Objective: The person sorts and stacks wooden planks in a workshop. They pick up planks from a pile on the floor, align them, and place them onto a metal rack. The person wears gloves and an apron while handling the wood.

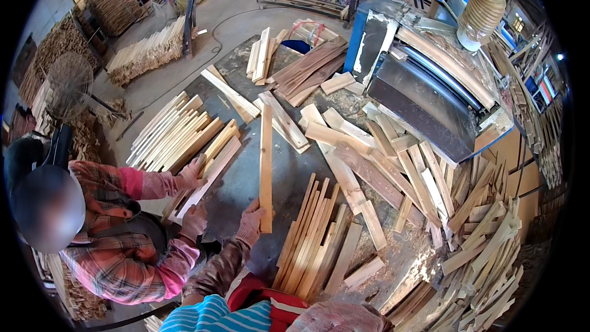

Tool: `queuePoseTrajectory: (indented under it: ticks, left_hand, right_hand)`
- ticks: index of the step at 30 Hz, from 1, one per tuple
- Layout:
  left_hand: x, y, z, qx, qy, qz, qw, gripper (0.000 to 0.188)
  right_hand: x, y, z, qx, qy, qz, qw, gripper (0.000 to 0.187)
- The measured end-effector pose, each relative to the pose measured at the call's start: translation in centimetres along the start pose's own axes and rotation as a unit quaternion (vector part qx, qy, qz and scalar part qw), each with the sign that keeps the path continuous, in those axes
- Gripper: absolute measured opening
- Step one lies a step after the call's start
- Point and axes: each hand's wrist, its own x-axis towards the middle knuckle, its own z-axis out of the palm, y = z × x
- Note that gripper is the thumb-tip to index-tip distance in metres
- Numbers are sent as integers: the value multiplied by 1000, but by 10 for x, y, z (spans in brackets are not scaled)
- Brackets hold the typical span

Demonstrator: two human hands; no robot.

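My left hand (250, 224), in a pinkish work glove below a camouflage sleeve, grips the lower part of a narrow wooden board (266, 160). The board stands nearly upright in view, above the dark worktable (236, 178). At the bottom edge shows part of my right hand (338, 317), also gloved; its fingers are hidden. Between the hands lies a row of wooden strips (307, 240), side by side. A co-worker in a plaid shirt, at the left, has both gloved hands (195, 200) on a pale board (212, 175).
A neat stack of strips (169, 135) lies beyond the co-worker. Loose boards (375, 166) are jumbled across the table's right half, before a blue-sided machine (424, 98) with a ribbed hose (482, 6). Offcuts (485, 252) heap at the right. A fan (69, 83) stands far left.
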Motion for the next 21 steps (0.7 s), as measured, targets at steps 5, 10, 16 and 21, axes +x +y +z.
queuePoseTrajectory:
  ticks: [5, 10, 16, 21]
  left_hand:
    - [127, 62, 15, 151, -24, 151, 977, 33]
    - [219, 279, 81, 518, 197, 338, 761, 35]
    - [178, 242, 174, 265, 114, 562, 775, 56]
    - [67, 22, 124, 512, 25, 418, 750, 59]
  right_hand:
    - [-25, -9, -18, -27, 87, 11, 996, 33]
    - [-87, 4, -46, -144, 255, 117, 949, 35]
    - [-145, 17, -69, -360, 400, 257, 803, 28]
    - [-205, 30, -116, -558, 392, 351, 641, 22]
